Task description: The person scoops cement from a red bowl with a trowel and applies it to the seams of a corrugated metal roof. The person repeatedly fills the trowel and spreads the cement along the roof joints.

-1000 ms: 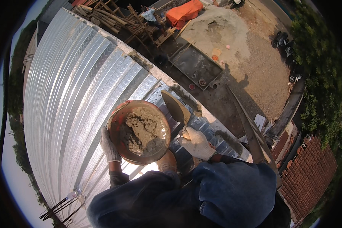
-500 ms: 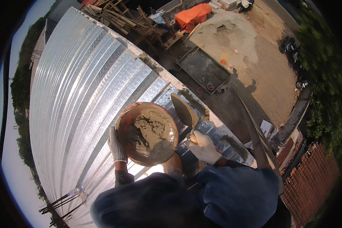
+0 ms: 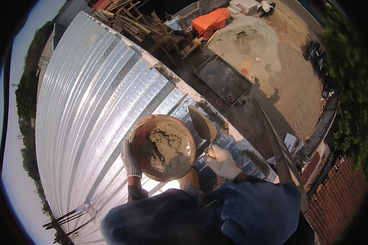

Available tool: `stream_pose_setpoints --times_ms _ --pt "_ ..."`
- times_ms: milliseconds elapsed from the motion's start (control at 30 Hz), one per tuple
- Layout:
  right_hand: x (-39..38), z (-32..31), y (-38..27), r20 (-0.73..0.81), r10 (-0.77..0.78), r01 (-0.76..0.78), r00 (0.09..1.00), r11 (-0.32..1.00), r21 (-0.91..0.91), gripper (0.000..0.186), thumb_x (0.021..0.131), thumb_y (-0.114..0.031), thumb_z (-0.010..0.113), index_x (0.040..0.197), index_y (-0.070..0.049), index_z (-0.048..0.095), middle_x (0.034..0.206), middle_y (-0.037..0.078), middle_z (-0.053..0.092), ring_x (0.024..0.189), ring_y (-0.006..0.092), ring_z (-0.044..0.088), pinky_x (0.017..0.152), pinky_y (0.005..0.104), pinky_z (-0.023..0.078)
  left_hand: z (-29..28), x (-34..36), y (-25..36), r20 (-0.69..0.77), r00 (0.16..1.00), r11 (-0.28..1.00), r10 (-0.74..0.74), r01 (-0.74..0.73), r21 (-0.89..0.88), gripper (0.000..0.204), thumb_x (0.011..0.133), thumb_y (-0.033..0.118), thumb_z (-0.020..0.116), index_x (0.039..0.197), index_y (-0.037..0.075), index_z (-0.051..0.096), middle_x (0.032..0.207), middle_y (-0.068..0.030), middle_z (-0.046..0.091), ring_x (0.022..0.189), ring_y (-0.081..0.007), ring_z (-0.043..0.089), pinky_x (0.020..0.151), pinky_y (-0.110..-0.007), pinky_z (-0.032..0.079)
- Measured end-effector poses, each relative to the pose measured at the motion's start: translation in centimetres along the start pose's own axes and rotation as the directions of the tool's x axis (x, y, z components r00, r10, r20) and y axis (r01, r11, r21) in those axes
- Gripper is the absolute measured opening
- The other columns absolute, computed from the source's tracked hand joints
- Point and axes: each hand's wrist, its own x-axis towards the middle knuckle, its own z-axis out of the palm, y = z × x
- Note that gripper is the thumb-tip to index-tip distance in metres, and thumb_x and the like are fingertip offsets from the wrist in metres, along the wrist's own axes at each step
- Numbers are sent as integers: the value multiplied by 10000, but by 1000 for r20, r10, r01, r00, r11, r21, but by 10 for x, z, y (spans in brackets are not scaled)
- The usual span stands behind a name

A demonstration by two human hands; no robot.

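Note:
My left hand (image 3: 130,161), in a whitish knit glove, grips the left rim of a round reddish bowl (image 3: 137,141). Grey wet mortar (image 3: 167,145) lies inside, heaped toward the middle, its surface rough. My right hand (image 3: 221,161), gloved too, is closed around the handle of a trowel (image 3: 202,124). The trowel's pointed blade reaches up and left, just right of the bowl and apart from the mortar in it. Grey mortar coats the blade. Beneath the bowl shows part of my foot (image 3: 189,181); the fingers under the bowl are hidden.
Ribbed metal sheeting (image 3: 86,102) spreads left. A narrow wall top (image 3: 198,96) with mortar patches runs diagonally along its edge, and the ground lies far below. There stand a mixing trough (image 3: 223,75), a sand heap (image 3: 245,34) and a person (image 3: 174,25). Rebar (image 3: 63,220) sticks out lower left.
The whole view has shifted slightly, so everything appears a little lower and to the right. Both hands keep their hold on the bowl and the trowel.

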Motion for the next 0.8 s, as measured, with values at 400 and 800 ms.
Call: stream_pose_setpoints --times_ms 400,800 --pt "0 1 3 -32 -46 46 998 999 -21 323 978 -269 775 1156 -13 694 1020 240 769 1013 437 761 873 480 591 13 -7 8 -39 999 999 -1 -1 -36 420 1141 419 649 1157 26 794 1064 -25 762 927 -134 699 830 -316 575" --pt "0 0 5 -24 -48 47 999 998 -36 335 980 -271 758 1170 -4 684 1012 246 767 1015 445 756 878 488 586 15 -9 8 -36 999 999 -12 11 -33 415 1138 422 654 1147 32 795 1067 -28 768 924 -131 703 833 -312 576"
